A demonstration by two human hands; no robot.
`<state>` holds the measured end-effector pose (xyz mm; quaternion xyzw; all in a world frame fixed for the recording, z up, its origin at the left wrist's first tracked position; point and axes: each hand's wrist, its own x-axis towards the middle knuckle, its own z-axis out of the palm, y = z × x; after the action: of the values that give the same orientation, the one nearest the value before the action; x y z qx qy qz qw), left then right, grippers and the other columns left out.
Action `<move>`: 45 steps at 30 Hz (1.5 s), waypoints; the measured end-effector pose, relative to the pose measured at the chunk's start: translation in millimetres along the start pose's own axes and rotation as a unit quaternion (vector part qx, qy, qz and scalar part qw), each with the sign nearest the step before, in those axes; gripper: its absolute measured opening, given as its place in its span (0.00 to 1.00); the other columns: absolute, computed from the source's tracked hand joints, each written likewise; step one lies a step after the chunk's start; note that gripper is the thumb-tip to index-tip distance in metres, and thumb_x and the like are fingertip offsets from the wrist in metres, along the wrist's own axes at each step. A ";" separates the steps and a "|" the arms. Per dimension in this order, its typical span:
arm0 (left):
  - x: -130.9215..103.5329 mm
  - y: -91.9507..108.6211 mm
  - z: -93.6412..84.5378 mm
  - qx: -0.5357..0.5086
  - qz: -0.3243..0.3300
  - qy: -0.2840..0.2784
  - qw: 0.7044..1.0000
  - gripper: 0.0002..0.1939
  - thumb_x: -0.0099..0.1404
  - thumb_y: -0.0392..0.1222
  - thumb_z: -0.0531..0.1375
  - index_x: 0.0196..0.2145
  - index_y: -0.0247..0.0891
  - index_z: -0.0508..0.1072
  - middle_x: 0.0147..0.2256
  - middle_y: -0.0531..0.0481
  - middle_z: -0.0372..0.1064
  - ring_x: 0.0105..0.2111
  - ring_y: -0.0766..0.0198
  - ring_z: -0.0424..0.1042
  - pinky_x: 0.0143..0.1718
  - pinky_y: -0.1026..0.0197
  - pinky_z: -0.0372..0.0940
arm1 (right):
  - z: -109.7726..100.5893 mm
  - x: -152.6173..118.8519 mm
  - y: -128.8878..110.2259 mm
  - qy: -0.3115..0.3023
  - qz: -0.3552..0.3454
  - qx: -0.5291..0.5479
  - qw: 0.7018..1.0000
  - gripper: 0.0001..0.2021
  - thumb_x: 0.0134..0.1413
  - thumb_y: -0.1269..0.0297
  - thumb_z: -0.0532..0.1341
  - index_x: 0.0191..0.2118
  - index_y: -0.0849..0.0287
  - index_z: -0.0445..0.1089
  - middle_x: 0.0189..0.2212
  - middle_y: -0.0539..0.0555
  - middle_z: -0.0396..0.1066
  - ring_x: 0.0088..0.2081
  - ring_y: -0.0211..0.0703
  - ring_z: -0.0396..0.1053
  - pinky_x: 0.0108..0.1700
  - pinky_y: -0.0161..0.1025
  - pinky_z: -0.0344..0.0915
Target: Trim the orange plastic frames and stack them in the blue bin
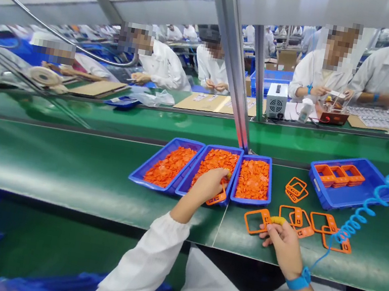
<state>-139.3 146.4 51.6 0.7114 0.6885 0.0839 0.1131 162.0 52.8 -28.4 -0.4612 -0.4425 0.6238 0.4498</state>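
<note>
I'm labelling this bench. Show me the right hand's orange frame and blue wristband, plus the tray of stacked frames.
Orange frame (265,217): head view, its broader end.
Blue wristband (298,281): head view, the outer band.
Tray (348,194): head view, its bare floor.

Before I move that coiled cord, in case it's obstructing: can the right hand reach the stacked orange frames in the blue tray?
Probably yes: the stacked frames lie uncovered; the coiled cord crosses the right of the tray. The right hand holds another frame, so may need freeing first.
</note>
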 end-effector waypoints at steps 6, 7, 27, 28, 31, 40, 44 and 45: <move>-2.8 3.3 -1.8 -0.014 -0.008 -0.001 1.000 0.11 0.66 0.26 0.63 0.38 0.40 0.81 0.41 0.42 0.85 0.45 0.50 0.84 0.48 0.58 0.72 | -0.3 0.0 1.7 -0.003 -0.011 0.002 1.000 0.31 0.57 0.28 0.72 0.36 0.55 0.72 0.39 0.63 0.87 0.30 0.48 0.81 0.31 0.42 0.78; -3.5 3.2 -3.8 -0.020 -0.009 0.000 1.000 0.11 0.66 0.26 0.63 0.38 0.40 0.81 0.40 0.42 0.85 0.43 0.51 0.84 0.46 0.59 0.72 | -0.6 0.0 2.0 -0.002 -0.011 0.001 1.000 0.31 0.57 0.28 0.72 0.36 0.56 0.73 0.40 0.63 0.87 0.30 0.48 0.81 0.30 0.41 0.78; -98.8 108.3 74.3 -0.370 0.057 0.097 0.922 0.07 0.72 0.44 0.69 0.35 0.41 0.84 0.37 0.51 0.75 0.27 0.66 0.69 0.32 0.62 0.66 | -0.9 -9.8 2.0 -0.031 -0.039 0.030 0.998 0.18 0.63 0.47 0.73 0.49 0.56 0.84 0.40 0.55 0.86 0.35 0.48 0.84 0.39 0.43 0.85; -98.1 108.0 76.1 -0.364 0.058 0.109 0.923 0.07 0.72 0.44 0.69 0.35 0.41 0.83 0.40 0.50 0.75 0.27 0.67 0.69 0.32 0.62 0.67 | -0.8 -9.7 2.0 -0.030 -0.042 0.028 0.998 0.17 0.63 0.48 0.73 0.48 0.55 0.84 0.40 0.54 0.86 0.35 0.48 0.84 0.39 0.42 0.85; -97.5 106.0 74.4 -0.338 0.063 0.130 0.930 0.09 0.72 0.44 0.70 0.32 0.40 0.81 0.49 0.48 0.75 0.25 0.70 0.67 0.34 0.61 0.70 | -0.4 -8.8 1.2 -0.030 -0.049 0.018 0.998 0.15 0.65 0.50 0.71 0.48 0.55 0.84 0.40 0.54 0.85 0.38 0.50 0.85 0.39 0.42 0.84; -98.1 111.5 60.3 -0.339 0.100 0.074 0.932 0.04 0.74 0.42 0.66 0.42 0.42 0.81 0.45 0.48 0.81 0.25 0.67 0.69 0.33 0.62 0.69 | -0.7 -10.2 -1.7 -0.039 -0.048 0.018 0.998 0.16 0.64 0.47 0.72 0.47 0.54 0.83 0.39 0.53 0.85 0.35 0.48 0.84 0.41 0.43 0.84; -101.1 112.0 60.5 -0.343 0.085 0.071 0.933 0.04 0.73 0.41 0.66 0.41 0.41 0.81 0.38 0.51 0.79 0.27 0.65 0.72 0.34 0.62 0.69 | 0.6 -11.3 -2.1 -0.038 -0.055 0.025 0.997 0.17 0.65 0.45 0.72 0.46 0.54 0.83 0.39 0.54 0.85 0.38 0.50 0.84 0.40 0.43 0.83; -102.1 112.0 60.4 -0.345 0.076 0.067 0.933 0.04 0.73 0.42 0.66 0.41 0.41 0.82 0.36 0.51 0.79 0.28 0.64 0.73 0.34 0.62 0.69 | 0.6 -11.6 -2.3 -0.037 -0.055 0.023 0.998 0.17 0.65 0.45 0.72 0.46 0.53 0.83 0.38 0.54 0.85 0.39 0.50 0.84 0.40 0.43 0.83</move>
<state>-19.0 38.8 28.2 0.6715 0.5671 0.3719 0.2985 163.8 41.9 -23.9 -0.4020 -0.4691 0.6247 0.4775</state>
